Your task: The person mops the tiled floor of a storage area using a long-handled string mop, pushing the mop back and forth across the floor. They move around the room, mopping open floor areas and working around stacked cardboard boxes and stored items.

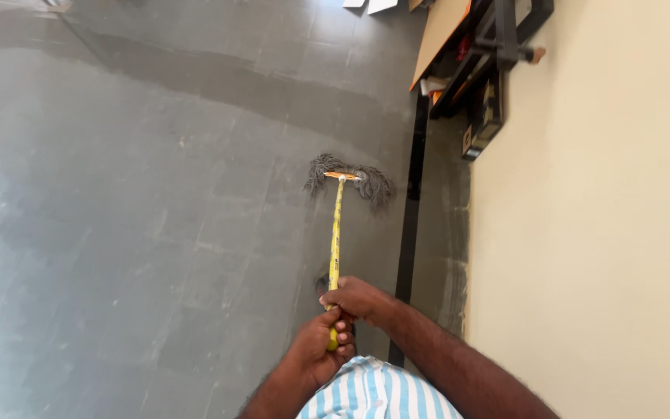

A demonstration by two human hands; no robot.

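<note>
A mop with a yellow handle [336,233] runs from my hands down to a grey string mop head [350,180] resting on the grey tiled floor [141,233]. My left hand [326,345] grips the near end of the handle. Just above it my right hand [358,298] wraps the handle too. The mop head lies close to the black skirting strip [410,225] along the cream wall [599,233].
A wet darker band crosses the floor at the top. A black metal frame [498,54] and a brown board [437,35] stand against the wall at the upper right. My blue and white striped shirt [374,392] shows at the bottom edge.
</note>
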